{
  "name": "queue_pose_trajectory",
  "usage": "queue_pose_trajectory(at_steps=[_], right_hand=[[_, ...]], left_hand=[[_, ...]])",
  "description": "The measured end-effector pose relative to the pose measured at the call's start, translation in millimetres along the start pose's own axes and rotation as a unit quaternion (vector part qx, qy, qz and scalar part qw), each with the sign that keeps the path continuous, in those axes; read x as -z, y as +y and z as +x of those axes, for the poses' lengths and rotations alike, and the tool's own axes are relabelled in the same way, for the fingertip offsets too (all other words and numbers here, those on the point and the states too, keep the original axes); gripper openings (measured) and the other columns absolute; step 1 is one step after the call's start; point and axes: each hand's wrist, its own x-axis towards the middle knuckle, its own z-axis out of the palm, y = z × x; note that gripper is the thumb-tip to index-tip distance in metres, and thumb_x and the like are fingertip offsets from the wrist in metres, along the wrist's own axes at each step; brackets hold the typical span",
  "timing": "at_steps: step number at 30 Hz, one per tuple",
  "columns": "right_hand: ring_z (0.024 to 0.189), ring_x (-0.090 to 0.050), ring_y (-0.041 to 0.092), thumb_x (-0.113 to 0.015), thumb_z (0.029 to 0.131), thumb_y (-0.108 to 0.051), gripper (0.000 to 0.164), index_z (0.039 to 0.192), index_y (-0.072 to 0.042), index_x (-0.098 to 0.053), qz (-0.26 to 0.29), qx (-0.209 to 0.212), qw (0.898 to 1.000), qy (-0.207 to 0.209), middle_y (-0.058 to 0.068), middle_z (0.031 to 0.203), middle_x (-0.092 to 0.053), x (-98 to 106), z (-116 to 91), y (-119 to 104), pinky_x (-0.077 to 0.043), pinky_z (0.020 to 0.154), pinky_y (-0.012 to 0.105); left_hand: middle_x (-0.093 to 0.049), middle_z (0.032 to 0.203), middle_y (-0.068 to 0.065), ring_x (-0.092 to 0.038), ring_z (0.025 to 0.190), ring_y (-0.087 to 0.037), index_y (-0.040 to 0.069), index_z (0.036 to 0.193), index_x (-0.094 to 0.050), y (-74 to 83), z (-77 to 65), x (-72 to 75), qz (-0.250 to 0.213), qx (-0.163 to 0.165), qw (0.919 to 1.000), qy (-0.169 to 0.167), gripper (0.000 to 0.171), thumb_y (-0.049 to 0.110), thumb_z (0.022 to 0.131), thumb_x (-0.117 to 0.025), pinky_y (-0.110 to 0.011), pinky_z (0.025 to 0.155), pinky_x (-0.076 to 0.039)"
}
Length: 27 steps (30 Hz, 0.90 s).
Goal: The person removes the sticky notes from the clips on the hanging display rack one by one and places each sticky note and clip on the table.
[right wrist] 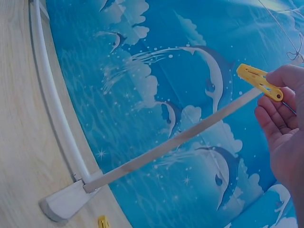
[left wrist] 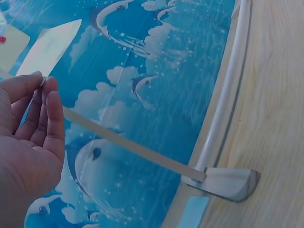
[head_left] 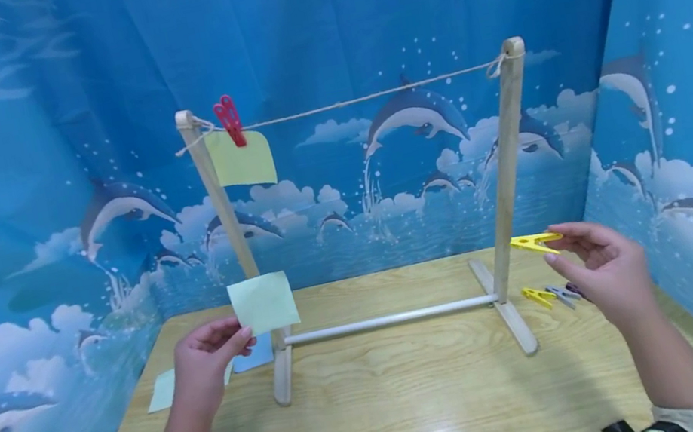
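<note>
My left hand (head_left: 207,354) pinches a pale green paper note (head_left: 263,303) by its lower left corner, in front of the rack's left post. In the left wrist view the same note slants up from the thumb and fingertips. On the right, a yellow clothespin (head_left: 535,243) is pinched between the thumb and fingers of my right hand (head_left: 603,268), beside the right post. A string (head_left: 361,99) runs between the tops of the two wooden posts. Near its left end a red clothespin (head_left: 230,121) clips a yellow-green note (head_left: 244,158) to it.
On the table (head_left: 411,396), another yellow clothespin (head_left: 539,297) and a grey clothespin (head_left: 563,297) lie right of the rack, with a dark one partly behind my right hand. A blue note (head_left: 253,354) and a pale green note (head_left: 161,392) lie at the left.
</note>
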Motion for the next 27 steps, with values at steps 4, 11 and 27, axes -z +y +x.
queue_pose_trajectory(at_steps=[4, 11, 27], right_hand=[[0.099, -0.062, 0.009, -0.067, 0.086, 0.011, 0.033, 0.118, 0.006, -0.063, 0.004, -0.019, 1.0, 0.014, 0.001, 0.112, -0.066, 5, -5, 6, -0.051, 0.082, 0.013], [0.097, -0.063, 0.005, -0.07, 0.086, 0.006, 0.034, 0.119, 0.001, -0.065, -0.03, -0.055, 0.998, 0.016, -0.005, 0.109, -0.066, 14, -16, 15, -0.051, 0.08, 0.011], [0.09, -0.066, 0.004, -0.073, 0.081, 0.01, 0.034, 0.114, 0.001, -0.067, 0.039, -0.131, 0.989, 0.052, -0.007, 0.1, -0.07, 32, -47, 53, -0.052, 0.078, 0.013]], left_hand=[[-0.073, 0.083, -0.001, -0.069, 0.073, -0.015, -0.001, 0.102, -0.07, -5.2, -3.2, 3.5, -0.002, 0.004, 1.0, 0.001, 0.025, 0.019, 0.088, -0.075, -0.029, 0.069, -0.059], [-0.072, 0.081, 0.0, -0.068, 0.073, -0.014, 0.003, 0.098, -0.072, -17.5, -9.3, 9.1, 0.002, 0.03, 0.9995, 0.012, 0.018, 0.017, 0.087, -0.076, -0.027, 0.071, -0.059], [-0.072, 0.077, -0.001, -0.068, 0.065, -0.011, 0.01, 0.088, -0.074, -59.2, -24.2, 29.5, -0.104, 0.01, 0.9935, 0.044, 0.021, -0.01, 0.084, -0.07, -0.025, 0.063, -0.058]])
